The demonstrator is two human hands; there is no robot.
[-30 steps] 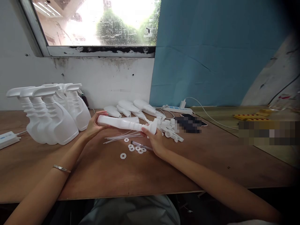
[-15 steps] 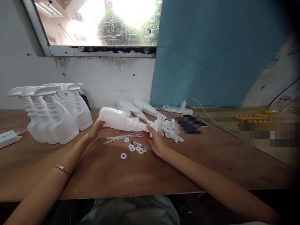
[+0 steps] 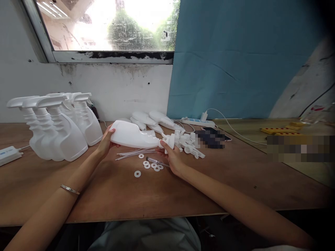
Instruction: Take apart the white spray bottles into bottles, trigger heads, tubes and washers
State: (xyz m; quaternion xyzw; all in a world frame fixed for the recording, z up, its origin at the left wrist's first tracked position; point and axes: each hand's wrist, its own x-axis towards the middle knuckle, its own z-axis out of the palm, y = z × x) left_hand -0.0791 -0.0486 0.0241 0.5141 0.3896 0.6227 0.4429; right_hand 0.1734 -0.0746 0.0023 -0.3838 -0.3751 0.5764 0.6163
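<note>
A white spray bottle (image 3: 128,134) lies sideways in the air above the table, its base to the left and its neck to the right. My left hand (image 3: 106,142) is closed around the base end. At the neck, my right hand (image 3: 171,155) is closed on the white trigger sprayer head (image 3: 170,141), which meets the bottle's mouth. Whether the thread is engaged cannot be made out. Beneath the bottle lie thin white tubes (image 3: 134,152), several white ring washers (image 3: 137,174) and a clear-handled screwdriver (image 3: 154,160).
Several bottles with sprayer heads (image 3: 60,129) stand at the left. Bottles without heads (image 3: 143,118) lie at the back, near a pile of loose sprayer heads (image 3: 188,143). A power strip (image 3: 199,122) and a phone (image 3: 227,136) are at the back right.
The bottle has rolled about its long axis, and my left hand has turned with it, its thumb now on the near side. My right hand stays at the neck.
</note>
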